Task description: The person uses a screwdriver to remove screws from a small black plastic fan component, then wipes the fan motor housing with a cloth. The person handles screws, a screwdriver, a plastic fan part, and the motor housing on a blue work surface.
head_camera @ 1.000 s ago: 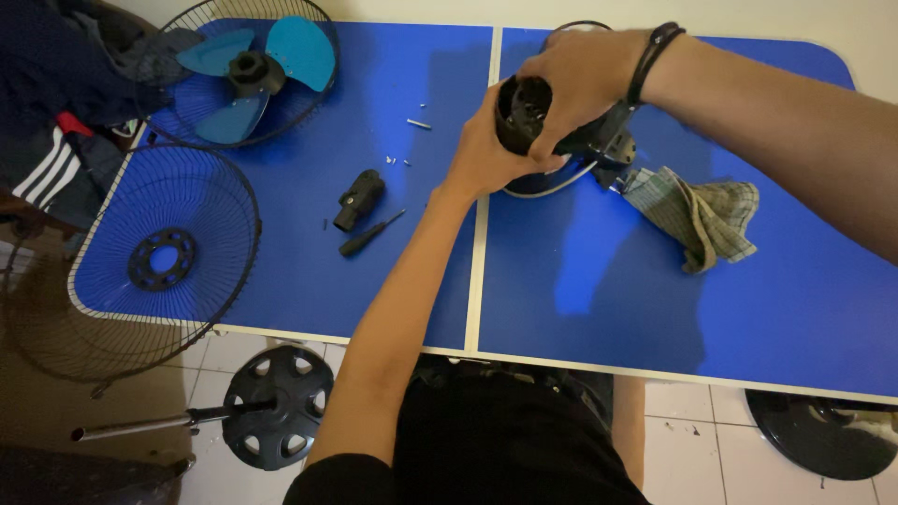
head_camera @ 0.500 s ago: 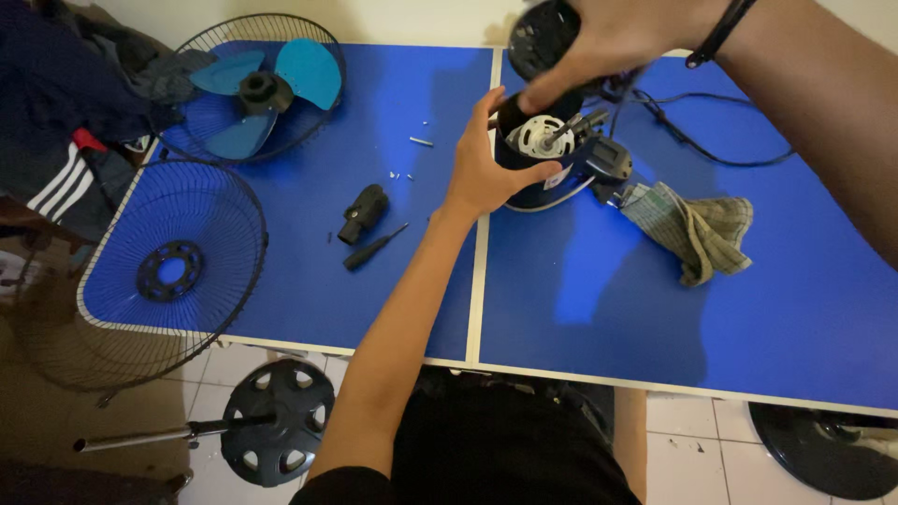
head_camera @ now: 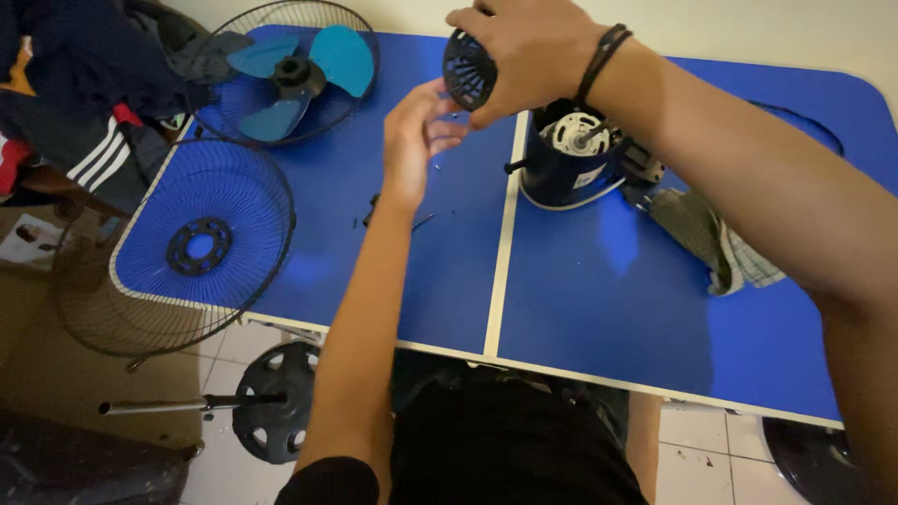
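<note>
Head view: a black slotted motor cover (head_camera: pixel 468 70), likely light, stiff, brittle plastic best gripped by its rim, is held upper centre in the curled right hand (head_camera: pixel 528 51), the left hand (head_camera: pixel 416 140) spread loosely just below it, above the bared fan motor (head_camera: pixel 571 159).

Your left forearm (head_camera: pixel 374 281) hid most of the small black parts on the table (head_camera: pixel 599 309); at five o'clock, the round base (head_camera: pixel 823 458) was cut off.

Right hand (head_camera: pixel 528 51) lifts black cover (head_camera: pixel 465 70) off motor (head_camera: pixel 571 154)
</note>
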